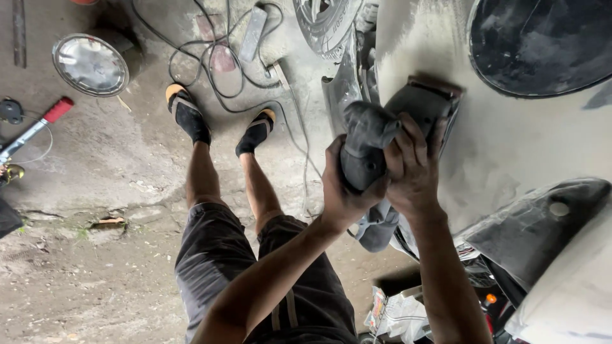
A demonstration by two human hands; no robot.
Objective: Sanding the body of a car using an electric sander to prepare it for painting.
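Observation:
A dusty grey electric sander is pressed with its flat pad against the pale, sanded car body panel. My left hand wraps around the sander's rear grip from below. My right hand clamps over its top, fingers spread across the housing. A dark round opening sits in the panel above the sander.
A black cable runs over the concrete floor past a power strip. A round headlamp lies at the far left, beside a red-handled tool. A car wheel stands by the panel. My legs and sandalled feet are below.

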